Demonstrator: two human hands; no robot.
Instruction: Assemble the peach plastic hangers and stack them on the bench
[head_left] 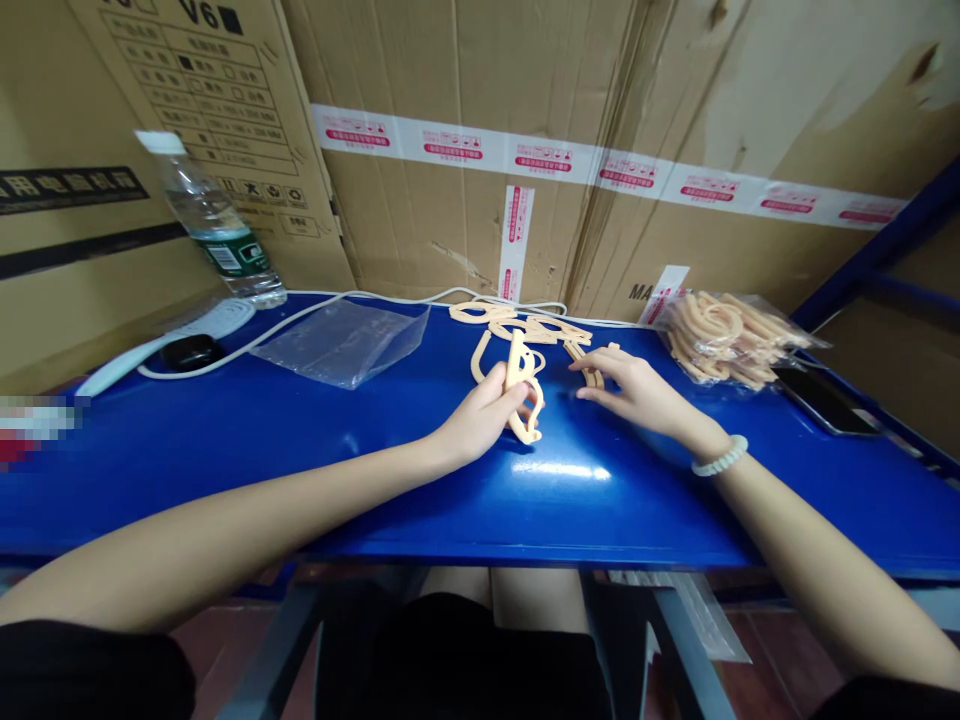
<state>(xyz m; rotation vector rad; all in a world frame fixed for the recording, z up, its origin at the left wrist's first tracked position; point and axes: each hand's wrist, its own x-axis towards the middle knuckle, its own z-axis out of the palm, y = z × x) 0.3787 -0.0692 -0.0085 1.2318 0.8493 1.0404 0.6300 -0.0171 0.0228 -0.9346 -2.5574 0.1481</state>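
Observation:
My left hand [486, 412] is closed around a small bunch of peach-coloured rubbery loop pieces [522, 385], held upright just above the blue table [315, 450]. My right hand [634, 388] lies to the right of it with fingers stretched out, fingertips touching one of the loose peach pieces [589, 365] on the table. More of these pieces [517, 322] lie spread just behind both hands. A white bead bracelet [720, 456] sits on my right wrist.
A clear bag full of the same peach pieces [724, 335] lies at the right, a dark phone [825, 400] beside it. An empty clear plastic bag [345, 340], a water bottle [214, 225], a white cable [285, 320] and a black object [189, 351] sit left. Cardboard boxes [525, 130] wall the back.

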